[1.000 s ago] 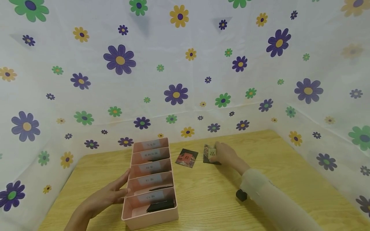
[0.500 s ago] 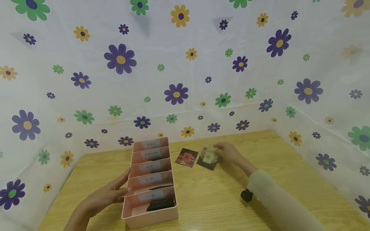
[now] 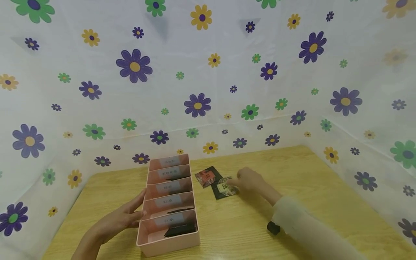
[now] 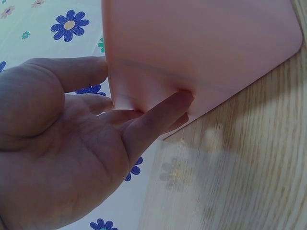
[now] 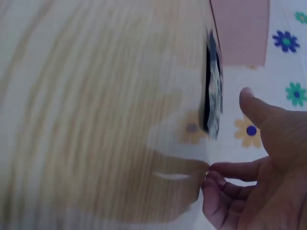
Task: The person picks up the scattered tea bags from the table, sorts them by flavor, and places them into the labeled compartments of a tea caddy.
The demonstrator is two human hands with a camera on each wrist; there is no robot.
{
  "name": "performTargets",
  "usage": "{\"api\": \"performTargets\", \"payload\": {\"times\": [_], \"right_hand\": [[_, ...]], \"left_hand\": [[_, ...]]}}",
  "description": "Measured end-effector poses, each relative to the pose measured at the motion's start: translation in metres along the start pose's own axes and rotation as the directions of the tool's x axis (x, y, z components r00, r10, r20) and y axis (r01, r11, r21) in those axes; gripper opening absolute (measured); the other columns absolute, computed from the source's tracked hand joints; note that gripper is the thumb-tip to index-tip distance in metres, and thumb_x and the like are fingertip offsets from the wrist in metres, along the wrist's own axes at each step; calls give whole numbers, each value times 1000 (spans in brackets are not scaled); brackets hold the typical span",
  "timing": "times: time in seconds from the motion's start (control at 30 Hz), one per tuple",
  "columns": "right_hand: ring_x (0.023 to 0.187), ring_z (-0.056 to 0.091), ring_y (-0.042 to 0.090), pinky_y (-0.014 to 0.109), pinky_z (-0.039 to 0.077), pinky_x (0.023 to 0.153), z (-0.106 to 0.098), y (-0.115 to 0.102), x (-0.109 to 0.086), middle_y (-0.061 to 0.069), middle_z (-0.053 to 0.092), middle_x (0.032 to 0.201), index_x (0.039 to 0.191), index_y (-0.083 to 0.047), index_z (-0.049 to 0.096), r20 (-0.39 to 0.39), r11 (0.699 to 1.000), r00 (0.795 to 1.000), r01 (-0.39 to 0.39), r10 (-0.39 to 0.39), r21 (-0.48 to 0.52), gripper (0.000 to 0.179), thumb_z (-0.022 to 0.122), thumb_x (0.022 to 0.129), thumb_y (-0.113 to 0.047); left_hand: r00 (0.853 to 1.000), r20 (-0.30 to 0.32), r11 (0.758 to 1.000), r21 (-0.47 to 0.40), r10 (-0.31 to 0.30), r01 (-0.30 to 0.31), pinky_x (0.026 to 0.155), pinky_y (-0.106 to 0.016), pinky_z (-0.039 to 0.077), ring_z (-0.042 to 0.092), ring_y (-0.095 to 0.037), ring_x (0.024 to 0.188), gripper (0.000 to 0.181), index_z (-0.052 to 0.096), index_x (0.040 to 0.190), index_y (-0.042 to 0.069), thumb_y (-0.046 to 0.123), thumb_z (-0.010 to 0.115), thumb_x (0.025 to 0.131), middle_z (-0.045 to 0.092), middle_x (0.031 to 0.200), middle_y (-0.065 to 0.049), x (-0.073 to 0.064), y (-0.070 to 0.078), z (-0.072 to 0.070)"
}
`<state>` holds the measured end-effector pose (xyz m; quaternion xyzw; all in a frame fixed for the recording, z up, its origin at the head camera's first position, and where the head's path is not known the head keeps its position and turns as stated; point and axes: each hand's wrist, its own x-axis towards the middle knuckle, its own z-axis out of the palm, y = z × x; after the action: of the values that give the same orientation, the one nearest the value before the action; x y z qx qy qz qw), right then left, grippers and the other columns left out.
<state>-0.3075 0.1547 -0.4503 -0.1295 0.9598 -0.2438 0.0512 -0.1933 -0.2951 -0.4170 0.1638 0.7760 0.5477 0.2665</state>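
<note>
A long pink divided box (image 3: 169, 249) stands on the table, with labels on its dividers and dark packets in some compartments. My left hand (image 3: 118, 220) rests its fingers against the box's left outer wall; the left wrist view shows the fingertips pressing on that pink side (image 4: 206, 43). Right of the box lie two square dark packets, one with a red label (image 3: 206, 177), the other with a yellow-green label (image 3: 224, 188), which partly overlap. Beside the yellow-green packet is my right hand (image 3: 251, 180). In the right wrist view its fingertips touch the tabletop, thumb apart, with nothing held.
The wooden table (image 3: 308, 187) is bordered at the back and sides by a white flower-print curtain (image 3: 227, 47). A small black object (image 3: 273, 228) sits at the right sleeve's cuff.
The yellow-green packet has moved left and toward me, against the red-labelled one, which has shifted slightly left. My right hand moved with it. My left hand stays at the box.
</note>
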Motion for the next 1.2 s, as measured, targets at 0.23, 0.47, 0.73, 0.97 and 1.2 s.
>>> {"api": "performTargets", "payload": {"times": [0.23,0.47,0.73,0.97,1.2], "right_hand": [[69,47,21,36,41,56,11,-20,1,8,52,84,71,-9,57,6,987,1000,-24,25,-156,53,86,81,-52],[74,48,20,33,39,62,11,-21,5,5,54,80,83,-8,58,22,998,1000,13,-12,-62,38,91,78,-27],[79,61,19,33,53,69,-2,-6,3,5,68,89,95,-3,71,23,994,996,81,-83,74,21,85,80,-5],[62,70,26,36,60,60,-49,-16,-4,13,74,82,124,10,66,198,942,960,132,-199,308,31,64,93,8],[76,75,26,40,63,74,-80,-47,9,22,74,107,133,12,61,137,917,953,210,-269,341,36,61,97,3]], "left_hand": [[1000,0,1000,2,0,0,105,-47,51,32,-48,146,79,-10,166,18,26,47,112,-12,170,-22,0,1,0],[1000,-3,1000,-1,-3,3,105,-48,50,32,-48,146,80,-10,166,16,26,48,112,-11,170,-22,0,2,1],[1000,1,1000,0,-5,5,105,-47,50,33,-49,146,80,-11,165,15,27,47,112,-13,170,-23,-1,3,2],[1000,5,1000,-3,1,-1,106,-48,50,32,-49,146,79,-11,166,16,26,47,112,-12,170,-22,0,1,0],[1000,1,1000,-14,10,-10,106,-48,50,34,-46,146,79,-9,166,19,26,48,112,-11,171,-20,0,-1,-1]]}}
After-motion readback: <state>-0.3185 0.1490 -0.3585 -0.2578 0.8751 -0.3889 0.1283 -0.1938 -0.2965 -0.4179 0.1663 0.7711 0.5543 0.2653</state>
